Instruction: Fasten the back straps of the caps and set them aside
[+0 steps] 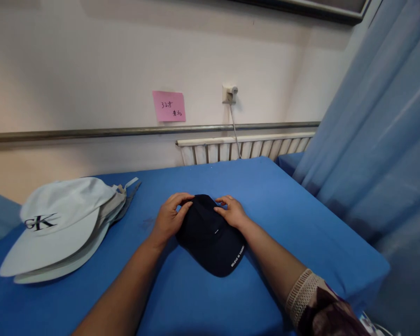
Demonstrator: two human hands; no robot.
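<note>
A dark navy baseball cap (205,233) lies on the blue-covered table, its brim pointing toward me and to the right. White lettering runs along the brim edge, and a small white mark sits on the front. My left hand (172,215) grips the crown's left side, thumb on top and fingers at the back edge. On the other side my right hand (232,212) pinches the crown's back right edge between thumb and fingers. At the left a stack of caps (63,219) rests on the table, topped by a white one with black letters.
The blue sheet (301,280) covers the table. Behind it are a radiator (252,145), a metal rail (126,132), a pink note (169,106) and a wall socket (228,94) with a plugged-in cord. A blue curtain (378,140) hangs at the right.
</note>
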